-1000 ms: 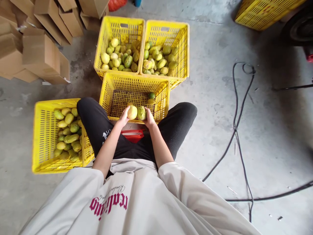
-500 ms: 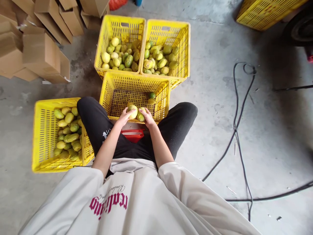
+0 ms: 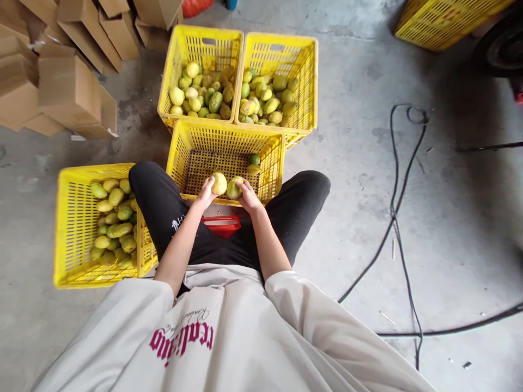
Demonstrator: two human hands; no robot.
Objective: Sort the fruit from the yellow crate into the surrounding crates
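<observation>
Two-handed hold, viewed from above: the left hand (image 3: 207,191) clasps a pale-yellow, round fruit (image 3: 219,183) from its nine-o'clock side; the right hand (image 3: 249,197) clasps a yellow-green, rounded fruit (image 3: 234,189) from three o'clock, thumb across the skin, undersides hidden. The fruits sit just beside each other above the six-o'clock rim of a yellow, slotted, rectangular plastic crate (image 3: 229,136). Sound handling would likely call for curved fingers and light, even pressure, since the mottled skins may bruise. Inside the crate, toward two o'clock, lie a dark-green, oval fruit (image 3: 254,159) and a dull-yellow, oval fruit (image 3: 254,170); smooth grey concrete floor (image 3: 351,218) surrounds all.
</observation>
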